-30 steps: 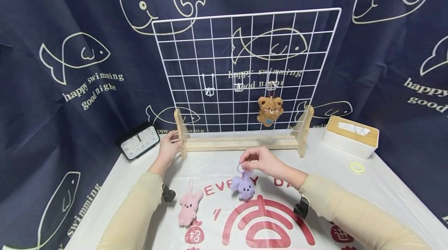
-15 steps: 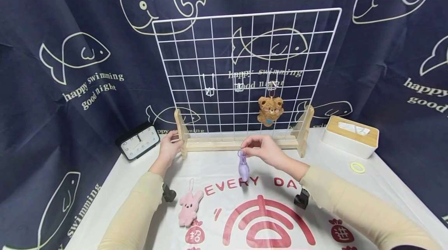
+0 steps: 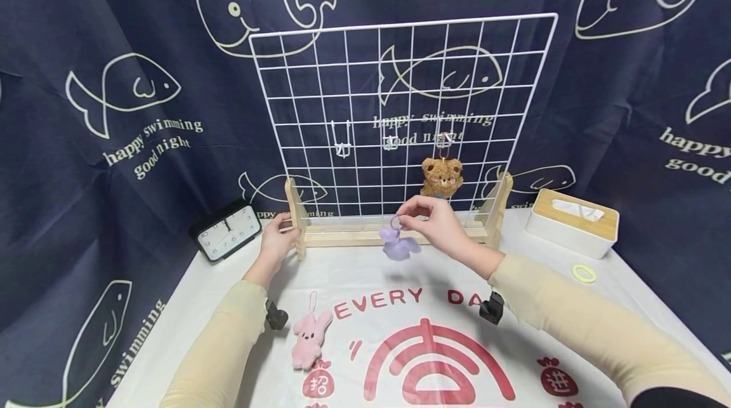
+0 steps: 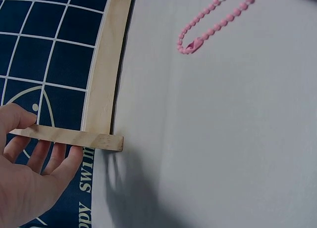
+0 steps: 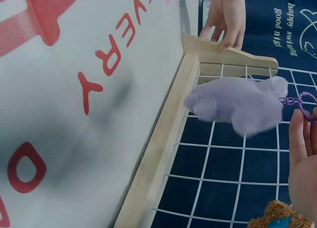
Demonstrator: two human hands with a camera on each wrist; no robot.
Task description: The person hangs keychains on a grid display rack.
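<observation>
My right hand [image 3: 436, 227] pinches the ring of a purple plush keychain [image 3: 400, 248], which hangs in the air before the rack's lower rail. In the right wrist view the plush [image 5: 237, 103] dangles from a purple ring [image 5: 306, 105] at my fingertips. My left hand [image 3: 278, 244] holds the left wooden upright [image 3: 294, 217] of the white wire grid rack [image 3: 402, 26], thumb on one side and fingers on the other, as the left wrist view shows. A brown bear keychain [image 3: 442, 174] hangs on the grid's right hook, partly behind my right hand.
White hooks [image 3: 342, 149] hang on the grid at left and middle. A pink rabbit keychain [image 3: 308, 338] lies on the white tablecloth. A black clock [image 3: 225, 230] stands at left; a tissue box [image 3: 571, 224] and yellow ring [image 3: 584, 273] are at right.
My right hand has risen and moved toward the rack with the purple plush keychain, which swings and turns below its ring. My left hand stays on the wooden upright.
</observation>
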